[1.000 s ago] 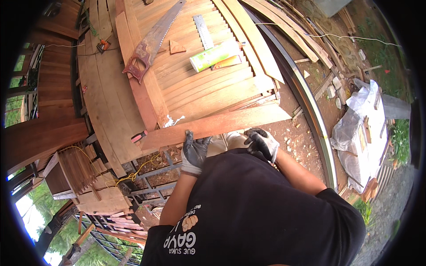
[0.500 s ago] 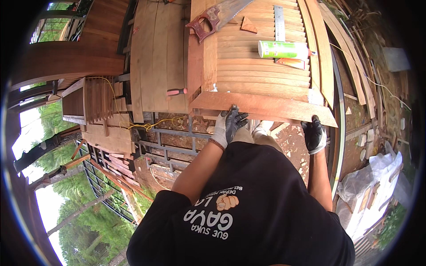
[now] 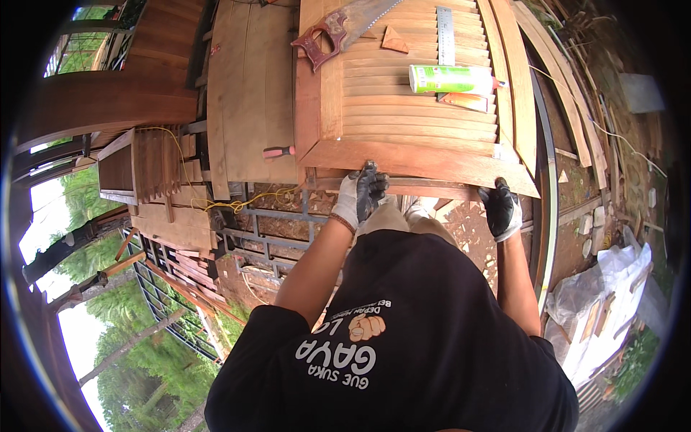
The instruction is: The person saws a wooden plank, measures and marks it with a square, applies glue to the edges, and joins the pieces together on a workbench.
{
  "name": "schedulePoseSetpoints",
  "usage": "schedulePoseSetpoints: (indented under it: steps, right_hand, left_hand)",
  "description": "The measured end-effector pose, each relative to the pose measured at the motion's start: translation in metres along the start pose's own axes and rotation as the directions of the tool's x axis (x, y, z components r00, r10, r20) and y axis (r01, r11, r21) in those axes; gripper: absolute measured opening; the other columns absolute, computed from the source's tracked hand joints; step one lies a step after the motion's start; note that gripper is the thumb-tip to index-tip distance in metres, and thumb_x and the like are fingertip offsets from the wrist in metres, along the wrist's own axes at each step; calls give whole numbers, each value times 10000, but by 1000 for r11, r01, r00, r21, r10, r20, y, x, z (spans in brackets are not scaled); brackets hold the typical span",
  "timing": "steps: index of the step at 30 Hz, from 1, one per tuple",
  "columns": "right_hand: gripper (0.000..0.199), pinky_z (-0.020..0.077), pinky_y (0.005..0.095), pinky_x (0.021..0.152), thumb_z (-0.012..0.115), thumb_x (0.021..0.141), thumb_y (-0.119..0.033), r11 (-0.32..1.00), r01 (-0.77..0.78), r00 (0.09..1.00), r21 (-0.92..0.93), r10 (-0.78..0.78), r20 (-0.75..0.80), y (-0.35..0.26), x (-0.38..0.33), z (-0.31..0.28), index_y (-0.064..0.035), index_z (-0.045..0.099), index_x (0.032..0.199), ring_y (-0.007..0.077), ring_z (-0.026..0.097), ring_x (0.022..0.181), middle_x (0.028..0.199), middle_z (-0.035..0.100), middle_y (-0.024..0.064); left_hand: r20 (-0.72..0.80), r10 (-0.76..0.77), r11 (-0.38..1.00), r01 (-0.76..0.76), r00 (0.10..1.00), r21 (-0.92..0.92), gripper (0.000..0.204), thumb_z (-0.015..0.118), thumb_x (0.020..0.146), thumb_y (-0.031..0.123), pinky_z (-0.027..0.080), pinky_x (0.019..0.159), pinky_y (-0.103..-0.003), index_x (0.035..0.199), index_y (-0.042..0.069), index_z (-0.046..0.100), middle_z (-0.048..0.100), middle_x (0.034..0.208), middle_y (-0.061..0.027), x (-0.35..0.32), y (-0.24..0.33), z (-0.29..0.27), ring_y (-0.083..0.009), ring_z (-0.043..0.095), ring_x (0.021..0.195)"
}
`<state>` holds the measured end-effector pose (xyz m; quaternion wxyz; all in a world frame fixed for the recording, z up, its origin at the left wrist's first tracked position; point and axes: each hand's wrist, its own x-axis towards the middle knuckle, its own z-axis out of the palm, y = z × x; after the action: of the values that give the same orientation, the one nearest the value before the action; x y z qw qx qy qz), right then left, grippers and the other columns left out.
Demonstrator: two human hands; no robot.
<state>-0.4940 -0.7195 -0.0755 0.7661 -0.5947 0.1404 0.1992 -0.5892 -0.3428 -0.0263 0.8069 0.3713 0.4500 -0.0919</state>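
A reddish wooden board [image 3: 417, 160] with mitred ends lies along the near edge of a slatted wooden panel [image 3: 410, 119], fitted against its side pieces. My gloved left hand [image 3: 366, 193] grips the board's near edge left of its middle, one digit up against the edge. Close to the right end, my gloved right hand [image 3: 502, 210] holds the same edge; fingers under the board are hidden. On the slats lie a green and white glue bottle [image 3: 453, 79], a metal ruler [image 3: 445, 36], a handsaw [image 3: 324, 42] and a small triangular wood offcut [image 3: 394, 40].
A red-handled tool [image 3: 278, 153] rests on the wide planks [image 3: 252, 93] to the left. A yellow cord [image 3: 237, 207] crosses a dark metal frame [image 3: 277, 241]. Long boards [image 3: 568, 93] lie at right, above plastic sheeting [image 3: 601, 288]. Wood scraps litter the ground.
The board has moved away from me against the panel, closing the gap where white glue showed. Both hands moved with it. The panel and the things on it appear shifted slightly left.
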Motion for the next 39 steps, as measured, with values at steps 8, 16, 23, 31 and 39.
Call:
schedulePoseSetpoints:
  steps: [8, 16, 23, 31, 39]
  right_hand:
    - [234, 542, 309, 651, 664, 1010, -309, 953, -299, 937, 53, 304, -173, -59, -14, 51, -97, 639, 1106, 188, 650, 705, 834, 680, 71]
    - [294, 487, 288, 511, 687, 972, -345, 900, -421, 887, -108, 384, -258, -67, -4, 55, -65, 642, 1050, 142, 593, 587, 740, 652, 52]
    - [388, 470, 292, 497, 633, 989, -429, 838, -472, 874, -273, 405, -269, -77, 6, 55, -50, 662, 909, 140, 581, 555, 676, 633, 38]
    - [410, 475, 299, 462, 671, 969, -426, 792, -458, 884, -403, 359, -301, -71, 2, 47, -22, 653, 905, 159, 606, 521, 689, 659, 75]
    - [236, 494, 281, 513, 693, 974, -199, 981, 0, 790, -193, -118, -602, -28, 17, -42, -59, 598, 1139, 176, 694, 710, 941, 680, 81]
  left_hand:
    - [-63, -36, 982, 47, 997, 182, 562, 701, 933, 560, 512, 581, -312, 1121, 37, 624, 698, 867, -80, 2, 2, 0, -188, 654, 686]
    - [-70, -10, 972, 26, 998, 235, 610, 677, 937, 589, 526, 569, -323, 1095, 2, 626, 672, 827, -90, 8, 3, 1, -198, 656, 668]
    - [-69, -42, 971, 57, 997, 233, 597, 713, 907, 600, 512, 607, -298, 1094, 40, 624, 667, 853, -57, 5, 8, 6, -173, 640, 699]
    - [126, 7, 925, -54, 992, 375, 465, 730, 911, 458, 548, 715, -356, 1099, 41, 645, 681, 977, -119, 4, 19, -24, -259, 677, 854]
    - [695, 345, -535, -475, 631, 698, 870, 711, 837, 542, 117, 1261, -561, 1537, 131, 397, 425, 1553, -154, -7, 16, 86, -332, 282, 1506]
